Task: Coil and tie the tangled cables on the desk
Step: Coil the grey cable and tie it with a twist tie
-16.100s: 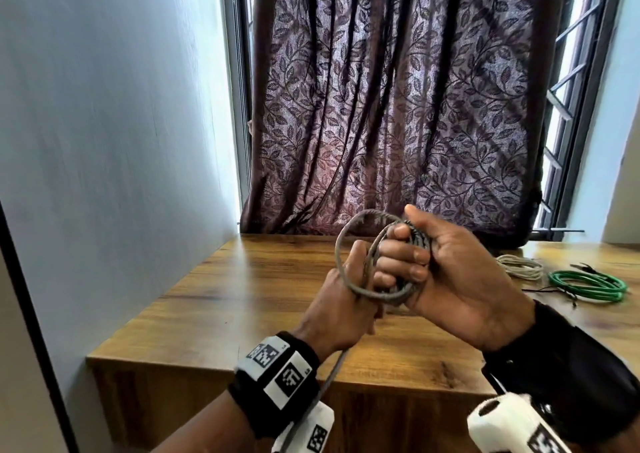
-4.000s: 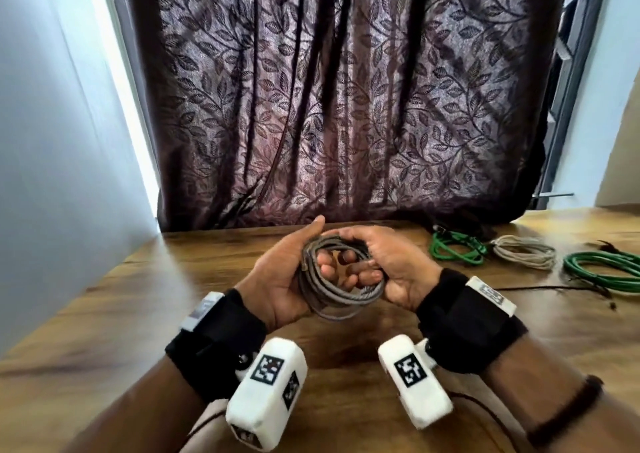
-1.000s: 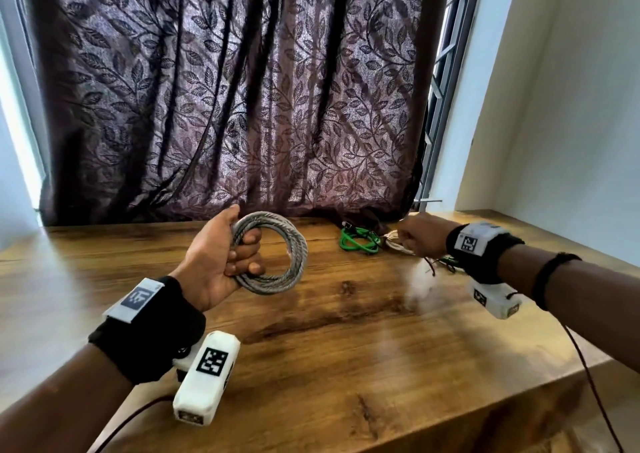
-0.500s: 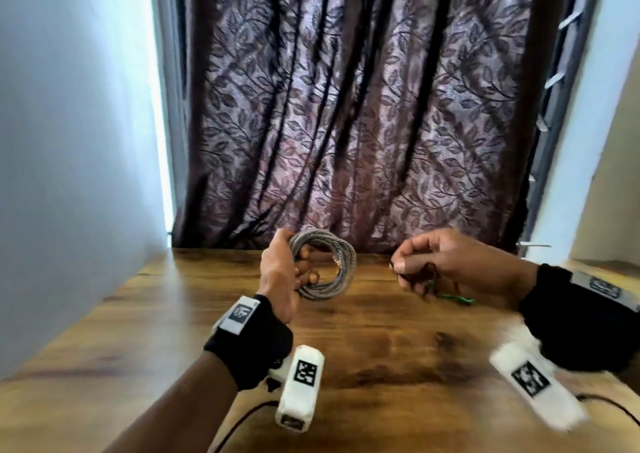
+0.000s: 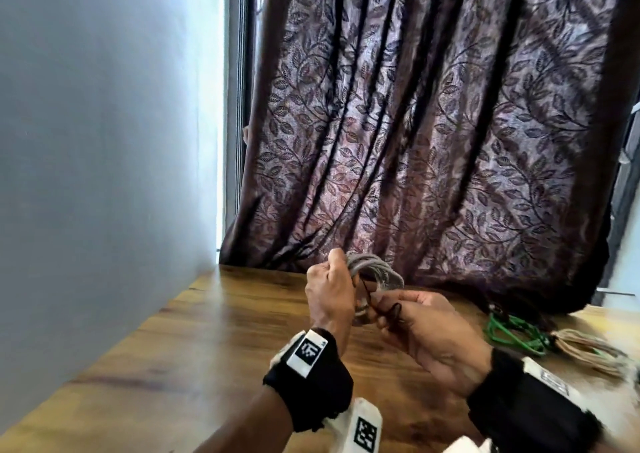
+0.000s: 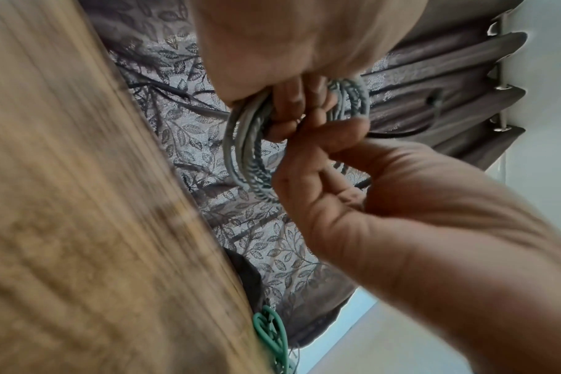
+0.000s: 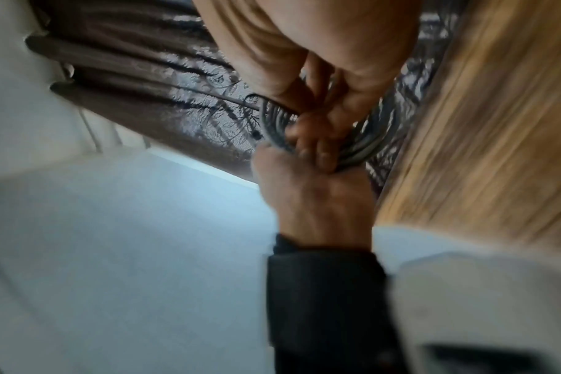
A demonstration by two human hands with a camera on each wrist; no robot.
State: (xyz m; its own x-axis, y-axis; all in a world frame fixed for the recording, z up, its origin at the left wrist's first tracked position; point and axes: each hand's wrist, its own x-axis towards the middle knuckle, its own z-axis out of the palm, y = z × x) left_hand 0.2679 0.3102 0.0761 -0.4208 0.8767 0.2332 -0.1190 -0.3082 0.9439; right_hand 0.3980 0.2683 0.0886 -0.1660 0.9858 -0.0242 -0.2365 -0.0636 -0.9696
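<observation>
My left hand (image 5: 341, 279) grips a grey braided cable coil (image 5: 379, 271) upright above the wooden desk (image 5: 221, 342). My right hand (image 5: 384, 309) is up against the coil's lower part and pinches a thin black tie (image 5: 395, 310), one strand of which runs up to the coil. In the left wrist view the coil (image 6: 250, 162) hangs from my left fingers (image 6: 290, 106), with the right hand (image 6: 330, 151) pressed to its inner side. The right wrist view is blurred; it shows the coil (image 7: 365, 149) between both hands.
A green cable (image 5: 509, 333) and a beige coiled cable (image 5: 585, 348) lie on the desk at the right, near the dark leaf-patterned curtain (image 5: 433, 141). A pale wall (image 5: 104, 141) borders the desk on the left.
Half a second ago my hands were apart, the right one carrying the black tie. It has now moved left to the grey coil, which my left hand still grips.
</observation>
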